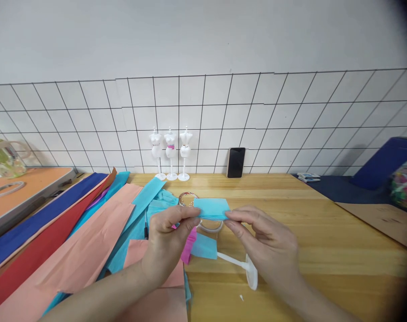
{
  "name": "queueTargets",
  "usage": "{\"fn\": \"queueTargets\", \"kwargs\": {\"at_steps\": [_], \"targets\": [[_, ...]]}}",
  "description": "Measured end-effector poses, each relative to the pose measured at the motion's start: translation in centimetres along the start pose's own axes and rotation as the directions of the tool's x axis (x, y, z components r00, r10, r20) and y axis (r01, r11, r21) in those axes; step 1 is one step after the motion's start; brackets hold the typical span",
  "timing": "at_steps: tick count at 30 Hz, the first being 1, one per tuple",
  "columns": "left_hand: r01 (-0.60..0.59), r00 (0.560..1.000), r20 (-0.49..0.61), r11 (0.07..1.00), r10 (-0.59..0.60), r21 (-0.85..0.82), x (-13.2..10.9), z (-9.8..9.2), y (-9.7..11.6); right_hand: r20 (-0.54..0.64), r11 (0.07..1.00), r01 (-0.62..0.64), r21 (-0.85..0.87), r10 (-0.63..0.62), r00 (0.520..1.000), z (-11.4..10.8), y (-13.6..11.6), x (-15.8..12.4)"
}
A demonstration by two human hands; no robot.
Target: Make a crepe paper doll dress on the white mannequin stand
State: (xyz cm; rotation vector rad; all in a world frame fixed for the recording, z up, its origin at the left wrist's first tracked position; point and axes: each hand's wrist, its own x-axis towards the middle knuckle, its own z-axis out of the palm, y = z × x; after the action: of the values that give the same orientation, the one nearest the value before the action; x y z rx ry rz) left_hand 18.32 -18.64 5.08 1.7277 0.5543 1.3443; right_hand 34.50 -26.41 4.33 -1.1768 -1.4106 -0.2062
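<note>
Between my two hands a small folded piece of light-blue crepe paper (pixel 212 208) is held up above the table. My left hand (pixel 171 239) pinches its left edge between thumb and fingers. The right edge is gripped the same way by my right hand (pixel 265 241). Below the paper lies a miniature dress form on its side, its white stand (pixel 252 272) pointing right and a blue paper piece (pixel 204 246) around its upper part. A pink paper strip (pixel 189 245) is beside it, partly behind my left hand. Tape rolls (pixel 211 226) sit behind the held paper, partly covered.
Crepe paper sheets in peach (pixel 85 250), red (pixel 60 241) and blue (pixel 49 217) spread over the left side. Three white dress forms (pixel 170 147) and a phone (pixel 236 162) stand by the tiled wall. At right are a dark-blue mat (pixel 327 190) and brown cardboard (pixel 381 219).
</note>
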Motion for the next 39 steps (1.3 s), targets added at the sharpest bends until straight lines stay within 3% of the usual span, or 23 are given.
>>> {"fn": "queueTargets", "kwargs": {"at_steps": [7, 12, 18, 25, 31, 35, 39], "targets": [[-0.319, 0.947, 0.080, 0.939, 0.311, 0.126, -0.1, -0.3, -0.5, 0.019, 0.996, 0.069, -0.059, -0.068, 0.997, -0.2, -0.3, -0.1], [-0.358, 0.934, 0.081, 0.914, 0.348, 0.191, -0.1, -0.3, -0.5, -0.021, 0.997, 0.039, -0.065, -0.041, 0.999, 0.1, -0.4, -0.2], [-0.317, 0.948, 0.056, 0.920, 0.313, 0.230, 0.0, -0.1, -0.3, 0.010, 0.992, 0.064, -0.105, -0.064, 0.998, 0.1, -0.4, -0.4], [-0.250, 0.966, 0.098, 0.962, 0.240, 0.114, -0.1, -0.1, 0.0, 0.014, 0.991, 0.061, -0.116, -0.060, 0.998, 0.0, -0.8, -0.3], [-0.015, 0.996, 0.088, 0.999, 0.013, 0.030, -0.5, 0.2, 0.6, 0.004, 1.000, 0.000, 0.008, 0.000, 1.000, 0.0, -0.8, -0.2], [0.129, 0.987, 0.111, 0.982, -0.113, -0.141, -0.5, 0.3, 0.7, 0.002, 0.997, -0.045, 0.062, 0.045, 0.999, 0.0, -0.8, -0.3], [0.190, 0.979, 0.117, 0.958, -0.168, -0.216, -0.4, 0.3, 0.9, -0.003, 0.992, -0.076, 0.096, 0.077, 0.997, 0.0, -0.9, -0.3]]}}
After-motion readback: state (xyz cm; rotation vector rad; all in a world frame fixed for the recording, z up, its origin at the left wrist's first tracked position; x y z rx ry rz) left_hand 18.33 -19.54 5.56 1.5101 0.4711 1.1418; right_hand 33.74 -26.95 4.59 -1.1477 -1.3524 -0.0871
